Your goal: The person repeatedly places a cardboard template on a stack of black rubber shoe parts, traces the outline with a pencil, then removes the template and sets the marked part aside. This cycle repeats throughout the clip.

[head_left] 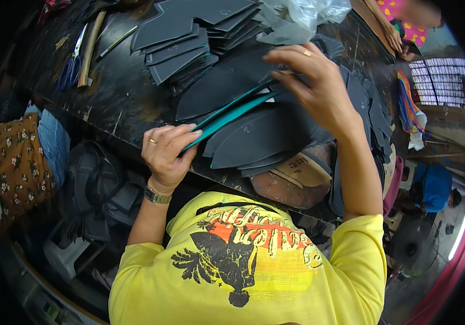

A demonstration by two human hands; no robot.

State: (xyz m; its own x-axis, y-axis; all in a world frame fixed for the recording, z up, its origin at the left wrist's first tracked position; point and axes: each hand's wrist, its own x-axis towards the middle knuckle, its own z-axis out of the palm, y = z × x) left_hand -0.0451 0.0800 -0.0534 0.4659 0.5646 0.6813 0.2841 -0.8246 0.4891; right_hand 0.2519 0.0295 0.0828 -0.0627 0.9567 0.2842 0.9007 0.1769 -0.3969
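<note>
My left hand (168,154), with a ring and a wristwatch, pinches the near left end of a dark grey curved cut piece whose teal underside (227,115) shows as a long strip. Over the far end of this piece is my right hand (311,81), fingers bent and spread apart. Its fingertips are close to the upper dark piece (224,81), which has a teal lower edge. I cannot make out firm contact there. Below the strip lies a fanned stack of similar dark curved pieces (259,132) with faint chalk-like marks.
More dark cut pieces (181,40) are piled at the back beside a clear plastic bag (303,19). Scissors (72,65), a wooden stick (91,49) and a pencil (117,42) lie at left. Tan templates (303,170) sit near the front edge. Another person's hand (392,38) is at far right.
</note>
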